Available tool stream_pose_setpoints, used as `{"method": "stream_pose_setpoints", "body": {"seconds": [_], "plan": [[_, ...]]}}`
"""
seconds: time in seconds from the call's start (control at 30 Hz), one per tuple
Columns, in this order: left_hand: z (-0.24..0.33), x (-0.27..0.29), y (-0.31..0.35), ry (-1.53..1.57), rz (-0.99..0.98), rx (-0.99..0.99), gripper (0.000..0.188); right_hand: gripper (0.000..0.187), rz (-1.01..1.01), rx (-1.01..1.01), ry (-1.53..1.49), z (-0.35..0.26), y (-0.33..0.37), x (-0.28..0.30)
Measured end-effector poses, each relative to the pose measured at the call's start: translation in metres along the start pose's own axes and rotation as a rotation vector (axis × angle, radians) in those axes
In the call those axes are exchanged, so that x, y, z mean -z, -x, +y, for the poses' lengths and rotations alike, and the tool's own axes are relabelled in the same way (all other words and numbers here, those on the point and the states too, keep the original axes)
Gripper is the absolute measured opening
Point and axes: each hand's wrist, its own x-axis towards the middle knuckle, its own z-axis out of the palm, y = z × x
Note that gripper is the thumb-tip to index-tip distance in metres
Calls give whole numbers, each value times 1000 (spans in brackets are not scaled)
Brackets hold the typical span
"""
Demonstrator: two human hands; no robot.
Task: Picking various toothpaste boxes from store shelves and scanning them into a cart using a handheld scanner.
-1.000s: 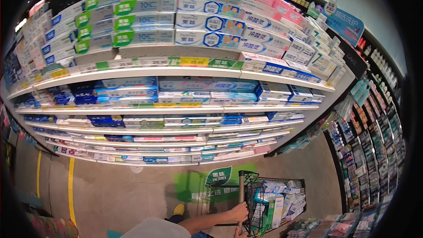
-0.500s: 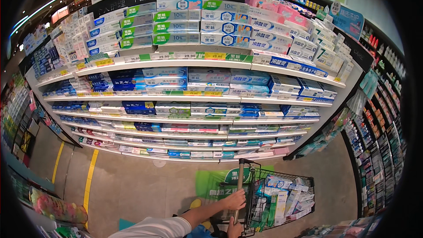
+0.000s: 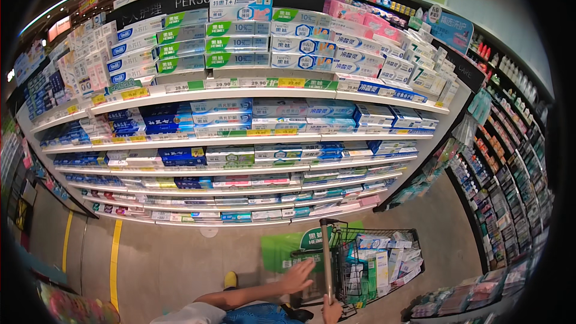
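A black wire shopping cart [image 3: 414, 246] stands at the lower right, heaped with toothpaste boxes [image 3: 378, 267] in white, blue and green. Its long pale handle bar [image 3: 327, 258] runs up and down along the cart's near side. My right hand [image 3: 331, 311] wraps round the lower end of that bar, partly cut off by the picture's edge. Just left of the bar, apart from it, my left hand [image 3: 297, 276] is stretched out with loose fingers and holds nothing.
A long shelf unit [image 3: 240, 92] ahead carries tiers of toothpaste boxes, stacked highest on top. A green panel [image 3: 279, 249] lies behind the cart's handle. Packed shelves [image 3: 504, 162] flank the right side, and yellow lines [image 3: 116, 258] cross the floor at left.
My left hand has let go of the handle bar and moved left of it. My right hand stays on the bar. The shelf has shifted slightly left in view.
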Motion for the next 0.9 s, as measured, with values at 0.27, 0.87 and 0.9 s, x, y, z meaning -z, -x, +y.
{"method": "stream_pose_setpoints", "body": {"seconds": [0.27, 0.87, 0.9], "plan": [[-198, 112, 169, 26, 308, 600, 52, 66, 347, 513, -392, -223, -57, 71], [-215, 150, 257, 247, 657, 1022, 48, 68, 357, 1025, -488, -642, -240, 72], [-213, 152, 253, 269, 712, 1023, 46, 68, 342, 1034, -498, -639, -242, 73]]}}
